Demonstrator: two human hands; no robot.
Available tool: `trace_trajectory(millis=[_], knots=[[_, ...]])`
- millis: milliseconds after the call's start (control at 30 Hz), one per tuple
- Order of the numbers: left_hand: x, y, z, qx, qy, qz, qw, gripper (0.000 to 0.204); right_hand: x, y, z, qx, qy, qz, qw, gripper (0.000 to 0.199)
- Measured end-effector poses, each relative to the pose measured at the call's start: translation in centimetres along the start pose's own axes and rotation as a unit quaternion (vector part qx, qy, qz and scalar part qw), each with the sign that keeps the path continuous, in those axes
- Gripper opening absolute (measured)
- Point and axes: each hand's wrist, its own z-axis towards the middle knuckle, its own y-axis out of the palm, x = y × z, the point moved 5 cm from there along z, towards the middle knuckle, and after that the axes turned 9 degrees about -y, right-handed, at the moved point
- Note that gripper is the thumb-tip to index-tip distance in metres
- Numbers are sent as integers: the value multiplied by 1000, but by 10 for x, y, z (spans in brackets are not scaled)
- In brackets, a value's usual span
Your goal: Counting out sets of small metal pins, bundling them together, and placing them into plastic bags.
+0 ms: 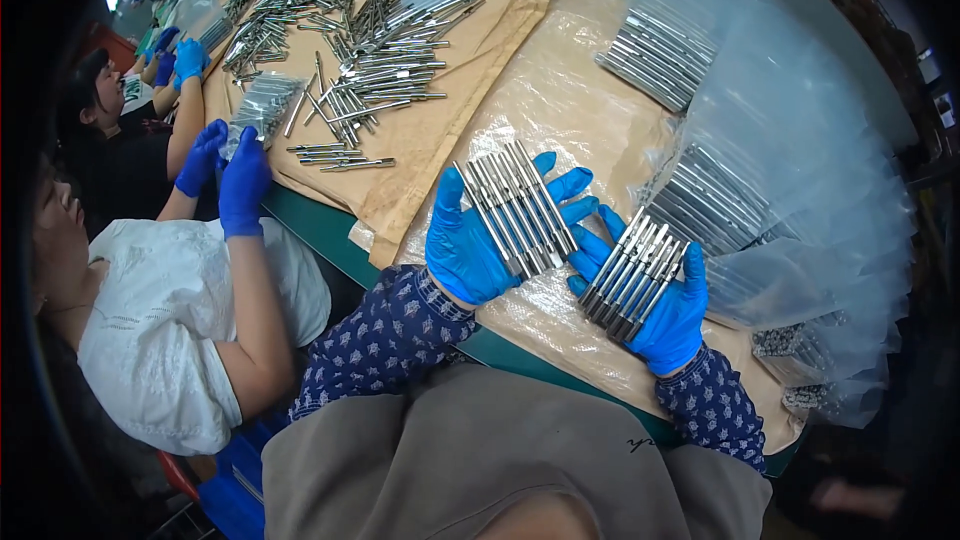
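Note:
Across the palm of my blue-gloved left hand (465,250) lies a side-by-side row of shiny metal rods (515,208), with the thumb at their left edge and the fingers behind them. My blue-gloved right hand (682,322) cradles a second row of similar metal rods (632,278), its thumb along their right side. Dark, thicker ends of these rods point toward me. Both hands are held close together above the plastic-covered table (560,340), fingertips nearly meeting. What the lower fingers do beneath the rods is partly hidden.
Clear plastic bags of rods (660,55) lie along the right side, with another filled bag (712,198) nearer me. Loose rods (390,65) are heaped on brown paper (420,150) at the far left. To my left, a co-worker's purple-gloved hands (243,190) hold a small bag (265,105).

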Motion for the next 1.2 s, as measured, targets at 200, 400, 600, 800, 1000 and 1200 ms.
trace_trajectory(millis=[200, 400, 600, 800, 1000, 1200], knots=[[1, 4, -4, 2, 13, 25, 1000, 122, 1, -1, 0, 15, -6, 29, 999, 94], [1, 7, -3, -8, 22, 12, 1000, 120, -6, 10, -5, -29, -8, 32, 999, 108], [5, 5, -2, 19, 49, 3, 999, 113, -1, 4, 4, -3, 15, 43, 999, 108], [5, 1, -1, 30, 46, 14, 998, 112, -5, 6, -1, -29, -11, 31, 999, 109], [4, 2, -3, -7, 40, -24, 999, 99, -2, 17, -5, -57, 3, 39, 998, 112], [3, 1, -3, -1, 46, -43, 998, 97, 0, 2, 0, -9, 4, 45, 999, 104]])
